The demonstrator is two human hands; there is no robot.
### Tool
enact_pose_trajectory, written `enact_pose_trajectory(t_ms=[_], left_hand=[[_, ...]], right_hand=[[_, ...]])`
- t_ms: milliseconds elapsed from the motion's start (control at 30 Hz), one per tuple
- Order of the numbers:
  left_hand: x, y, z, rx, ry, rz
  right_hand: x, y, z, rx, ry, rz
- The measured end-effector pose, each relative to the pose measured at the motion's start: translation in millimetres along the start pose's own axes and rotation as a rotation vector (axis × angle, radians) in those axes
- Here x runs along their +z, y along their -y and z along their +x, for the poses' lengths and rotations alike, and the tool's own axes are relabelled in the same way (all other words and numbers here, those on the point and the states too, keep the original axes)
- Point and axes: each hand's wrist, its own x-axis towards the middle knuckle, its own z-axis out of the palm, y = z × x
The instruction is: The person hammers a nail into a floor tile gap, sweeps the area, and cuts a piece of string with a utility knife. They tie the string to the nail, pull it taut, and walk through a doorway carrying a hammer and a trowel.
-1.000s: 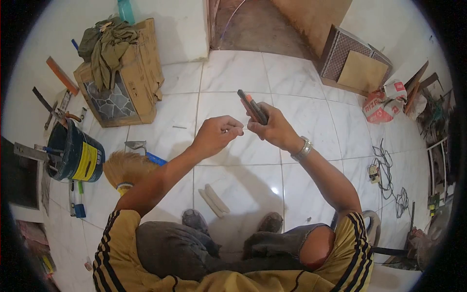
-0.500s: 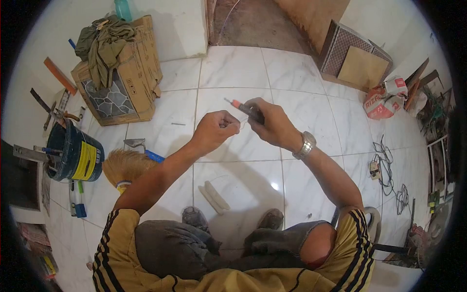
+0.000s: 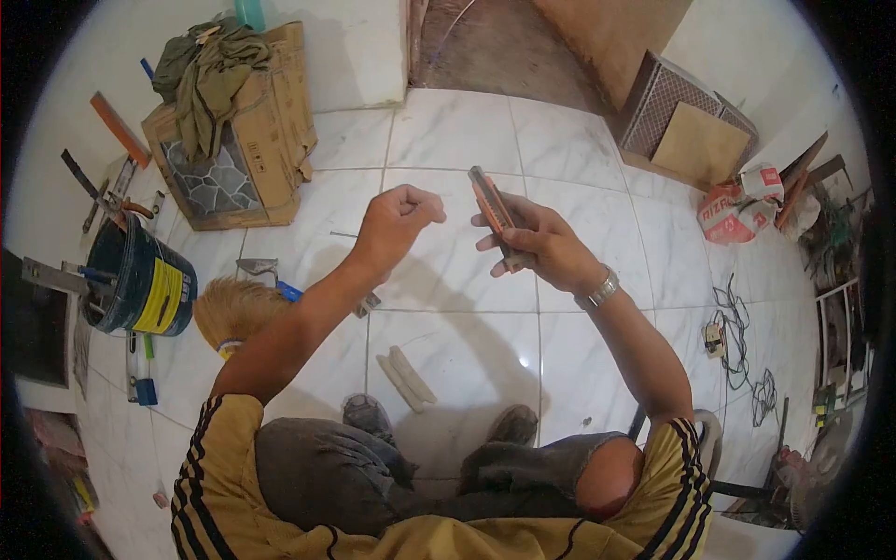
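Observation:
My right hand [image 3: 537,240] holds an orange and grey utility knife [image 3: 493,207] across its palm, thumb on its side and the other fingers partly spread behind it. The knife's narrow end points up and away from me. To its left, my left hand [image 3: 399,222] is raised with its fingers curled together. I cannot tell what, if anything, is pinched in them. Below both hands, two pale, narrow pieces [image 3: 406,378] lie side by side on the tiled floor [image 3: 457,345] near my shoes. A small metal piece [image 3: 367,303] shows partly under my left forearm.
On the left are a tool-filled bucket [image 3: 140,280], a straw-coloured brush [image 3: 238,313] and a blue-handled trowel [image 3: 259,268]. A cardboard box [image 3: 271,140] with clothing on top stands behind them. To the right lie a coiled cord [image 3: 737,327] and a red-white bag [image 3: 733,210].
My right hand has turned, so the utility knife now points upward instead of left. My left hand has moved slightly left and up; the thin strand between the hands no longer shows.

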Motion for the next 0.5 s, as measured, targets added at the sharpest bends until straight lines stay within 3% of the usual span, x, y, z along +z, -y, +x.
enact_pose_trajectory(t_ms=[300,400,500], left_hand=[[1,-7,-6,-0.05,0.011,-0.108],[11,-2,-10,-0.057,0.042,-0.115],[14,0,-10,-0.04,0.03,-0.096]], right_hand=[[1,-7,0,0.043,-0.037,0.018],[-1,-14,4,0.065,0.058,0.326],[8,-11,3,0.005,0.073,0.08]])
